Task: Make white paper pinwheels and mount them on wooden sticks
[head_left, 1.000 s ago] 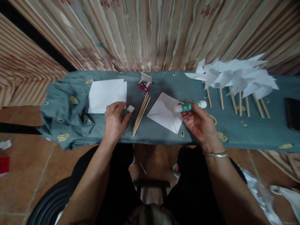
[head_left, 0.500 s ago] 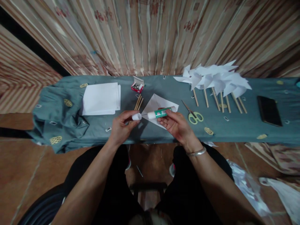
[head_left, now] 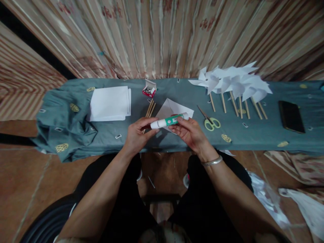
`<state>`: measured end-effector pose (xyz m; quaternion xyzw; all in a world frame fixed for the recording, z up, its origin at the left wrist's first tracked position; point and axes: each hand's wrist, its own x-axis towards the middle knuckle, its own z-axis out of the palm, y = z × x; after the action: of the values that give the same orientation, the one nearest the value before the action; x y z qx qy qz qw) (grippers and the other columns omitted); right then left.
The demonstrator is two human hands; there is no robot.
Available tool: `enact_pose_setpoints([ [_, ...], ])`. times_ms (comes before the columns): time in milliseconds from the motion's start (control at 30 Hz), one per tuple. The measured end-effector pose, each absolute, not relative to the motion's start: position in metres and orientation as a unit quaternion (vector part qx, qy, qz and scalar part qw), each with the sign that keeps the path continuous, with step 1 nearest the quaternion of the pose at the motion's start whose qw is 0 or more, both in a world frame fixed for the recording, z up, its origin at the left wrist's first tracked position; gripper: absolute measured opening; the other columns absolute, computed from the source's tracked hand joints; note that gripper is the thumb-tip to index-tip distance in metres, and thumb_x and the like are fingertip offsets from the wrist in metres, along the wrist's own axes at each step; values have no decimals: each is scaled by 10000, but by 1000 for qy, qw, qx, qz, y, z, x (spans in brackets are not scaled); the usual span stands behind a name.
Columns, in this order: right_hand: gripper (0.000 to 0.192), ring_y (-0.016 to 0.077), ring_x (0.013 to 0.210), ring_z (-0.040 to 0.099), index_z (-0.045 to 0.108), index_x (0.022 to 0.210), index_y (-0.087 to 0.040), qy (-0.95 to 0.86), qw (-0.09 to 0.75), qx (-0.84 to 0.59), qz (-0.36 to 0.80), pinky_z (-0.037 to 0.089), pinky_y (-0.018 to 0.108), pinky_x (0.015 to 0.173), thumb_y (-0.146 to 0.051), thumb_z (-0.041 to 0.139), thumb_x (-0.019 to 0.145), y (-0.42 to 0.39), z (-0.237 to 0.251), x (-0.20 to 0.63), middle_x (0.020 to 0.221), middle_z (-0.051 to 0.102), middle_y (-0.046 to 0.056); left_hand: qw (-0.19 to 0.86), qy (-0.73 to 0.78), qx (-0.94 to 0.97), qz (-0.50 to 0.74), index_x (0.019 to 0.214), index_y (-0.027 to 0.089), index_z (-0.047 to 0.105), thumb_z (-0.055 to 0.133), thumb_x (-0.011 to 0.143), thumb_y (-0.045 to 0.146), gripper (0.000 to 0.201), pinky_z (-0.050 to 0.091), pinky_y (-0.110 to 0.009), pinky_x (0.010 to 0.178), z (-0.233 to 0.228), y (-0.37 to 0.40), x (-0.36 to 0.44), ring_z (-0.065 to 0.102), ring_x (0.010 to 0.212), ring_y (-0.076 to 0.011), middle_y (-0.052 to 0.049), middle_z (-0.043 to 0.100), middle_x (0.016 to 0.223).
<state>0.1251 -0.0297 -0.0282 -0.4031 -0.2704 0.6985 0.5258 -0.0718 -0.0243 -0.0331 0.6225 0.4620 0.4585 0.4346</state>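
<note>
Both forearms reach forward from the lap and meet over the near edge of the table, the wrists bent slightly inward. The left hand (head_left: 138,134) curls its fingers around the white capped end of a glue stick (head_left: 169,120), while the right hand (head_left: 190,132), a metal bangle (head_left: 212,162) on its wrist, pinches the green-banded body from below with thumb on top; the tube lies almost level between them, just above a folded white paper square (head_left: 174,108) with creased diagonals. The stick is a smooth plastic cylinder, white with a green label. Just left of the paper lie a few thin round wooden sticks (head_left: 149,109), pale and straight, partly hidden by the left hand. Behind them sits a small red box of pins (head_left: 149,90), its white flap open. Farther left rests a flat stack of white paper sheets (head_left: 110,103). To the right of the hands lie scissors (head_left: 210,121) with light green loop handles, and beyond them a row of white paper pinwheels (head_left: 233,82) on wooden sticks, their pointed blades overlapping. A dark, flat phone (head_left: 291,116) lies at the far right. A grey-teal cloth (head_left: 76,135) with yellow oval motifs covers the table, bunched into soft folds at its left end.
</note>
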Motion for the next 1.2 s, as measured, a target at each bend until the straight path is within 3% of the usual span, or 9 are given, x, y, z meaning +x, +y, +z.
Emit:
enact_pose_setpoints([
  [500,382,114,668,739,707,803,-199,-299,505,-417,694,584,187,633,-435,893,567,-33,-32,107,749,768,-20,398,471,653,440,1021,181,761,764,723,300,320,531,-318,816,-38,-26,-78,684,891,-203,-87,742,1003],
  [700,368,118,721,736,710,852,-203,-339,474,-430,689,575,206,667,-445,859,618,-32,-39,100,802,768,-4,411,486,637,434,973,173,773,766,698,364,336,529,-317,796,-45,-23,-83,679,859,-207,-82,750,959],
  [833,387,146,743,725,691,995,-217,-461,493,-486,555,577,268,677,-464,789,713,-29,-44,127,935,771,39,363,562,596,444,968,189,766,763,682,403,357,522,-308,736,-57,-11,-99,661,777,-197,-59,750,919],
  [900,329,178,827,720,688,1038,-213,-545,493,-539,411,577,354,820,-420,728,785,-30,-46,148,994,761,64,292,605,603,429,952,204,766,739,708,379,301,512,-313,781,-62,-5,-111,660,809,-206,-52,746,925],
  [1033,277,275,1045,676,688,1130,-199,-709,349,-582,190,510,506,980,-287,548,908,-42,-48,179,1135,734,122,181,625,683,330,953,195,751,694,747,314,245,473,-390,937,-66,2,-130,624,1013,-272,-82,723,1005],
  [1200,382,302,1277,554,622,1273,-158,-796,268,-525,139,452,539,1083,-229,431,950,-57,-64,188,1337,631,168,66,580,747,319,1262,208,610,730,765,364,535,403,-519,1046,-55,-9,-119,504,1224,-350,-128,583,1321],
])
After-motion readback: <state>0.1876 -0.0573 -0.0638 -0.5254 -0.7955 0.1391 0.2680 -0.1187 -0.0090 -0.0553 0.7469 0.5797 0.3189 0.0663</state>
